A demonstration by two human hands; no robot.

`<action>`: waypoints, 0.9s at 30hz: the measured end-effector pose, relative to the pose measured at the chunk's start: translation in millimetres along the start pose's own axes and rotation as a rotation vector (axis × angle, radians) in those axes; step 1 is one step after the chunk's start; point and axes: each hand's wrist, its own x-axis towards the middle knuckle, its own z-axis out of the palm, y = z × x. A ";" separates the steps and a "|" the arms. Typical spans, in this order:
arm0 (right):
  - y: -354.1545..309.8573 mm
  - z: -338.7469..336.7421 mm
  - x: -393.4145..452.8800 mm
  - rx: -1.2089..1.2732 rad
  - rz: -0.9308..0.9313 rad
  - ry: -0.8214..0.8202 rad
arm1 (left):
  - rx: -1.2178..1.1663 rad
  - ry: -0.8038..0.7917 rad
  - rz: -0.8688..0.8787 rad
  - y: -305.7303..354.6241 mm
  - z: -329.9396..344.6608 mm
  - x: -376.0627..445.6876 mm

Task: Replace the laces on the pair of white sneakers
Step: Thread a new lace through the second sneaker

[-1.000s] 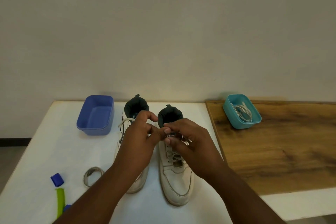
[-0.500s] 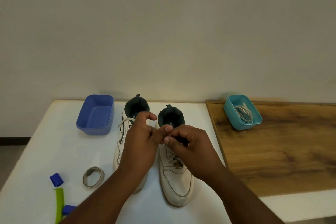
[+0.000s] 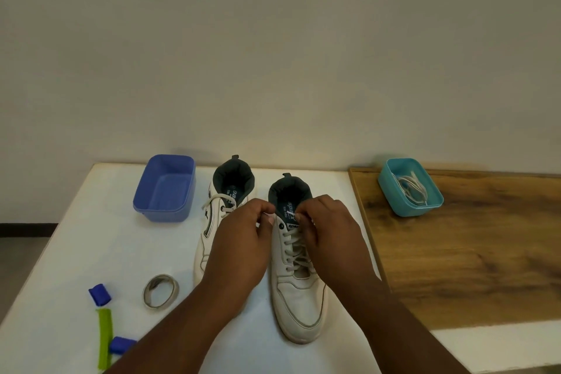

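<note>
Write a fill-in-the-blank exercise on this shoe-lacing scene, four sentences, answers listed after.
1. Both hands work at the top of the ____ sneaker of the pair.
2. The teal tub with coiled laces stands on the ____ board.
3. The tub left of the sneakers is ____ in colour.
4. The grey ring lies on the white table, ____ of the left sneaker.

Answers: right; wooden; blue; left

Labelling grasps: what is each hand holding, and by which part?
Left hand and right hand each pinch a lace end at the top eyelets of the right-side sneaker.
</note>
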 end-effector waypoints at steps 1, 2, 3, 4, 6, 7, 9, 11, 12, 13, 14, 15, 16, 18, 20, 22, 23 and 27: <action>-0.3 -0.7 0.4 -0.023 0.001 0.000 | -0.003 -0.006 -0.006 -0.6 0.0 0.6; -0.3 -2.1 0.9 -0.046 0.003 -0.005 | -0.008 -0.023 -0.014 -1.6 0.7 2.2; -5.6 1.5 2.1 -0.060 -0.006 -0.025 | -0.016 -0.042 -0.024 -7.6 -2.7 2.0; -7.5 2.8 2.6 -0.068 -0.004 -0.049 | -0.025 -0.072 -0.016 -9.5 -2.3 2.8; -9.1 3.5 3.4 -0.072 0.011 -0.092 | -0.012 -0.134 0.017 -8.9 0.6 2.4; -9.0 3.9 3.8 -0.075 0.008 -0.106 | 0.018 -0.150 0.034 -7.9 2.3 2.0; -6.1 5.0 3.6 -0.083 0.001 -0.132 | 0.058 -0.163 0.052 -6.7 6.4 3.3; -3.8 6.7 2.9 -0.089 -0.008 -0.133 | 0.073 -0.173 0.056 -8.0 8.7 5.2; -3.5 8.7 2.5 -0.094 -0.010 -0.119 | 0.075 -0.177 0.067 -9.2 8.7 5.7; -3.2 10.9 2.1 -0.106 -0.010 -0.095 | 0.072 -0.175 0.079 -10.1 8.3 6.0; -2.6 13.6 1.9 -0.123 -0.008 -0.071 | 0.065 -0.168 0.089 -11.3 7.9 5.9; -2.7 15.5 1.7 -0.141 -0.001 -0.050 | 0.061 -0.159 0.099 -12.6 7.4 5.9; -3.3 17.0 1.1 -0.157 0.006 -0.032 | 0.058 -0.149 0.107 -13.2 7.6 6.0; -4.6 18.2 -1.0 -0.185 -0.007 -0.007 | 0.049 -0.140 0.111 -14.4 7.6 5.4; -4.6 18.7 -1.8 -0.197 -0.017 0.005 | 0.037 -0.138 0.114 -14.3 7.2 5.4; -3.1 20.6 -1.5 -0.177 -0.016 0.000 | 0.027 -0.142 0.112 -13.2 6.2 4.7; -2.4 21.8 -1.2 -0.157 -0.015 -0.012 | 0.015 -0.147 0.106 -12.7 5.9 4.6; -2.1 24.2 -1.5 -0.054 0.039 -0.069 | -0.047 -0.146 0.073 -9.4 4.2 4.6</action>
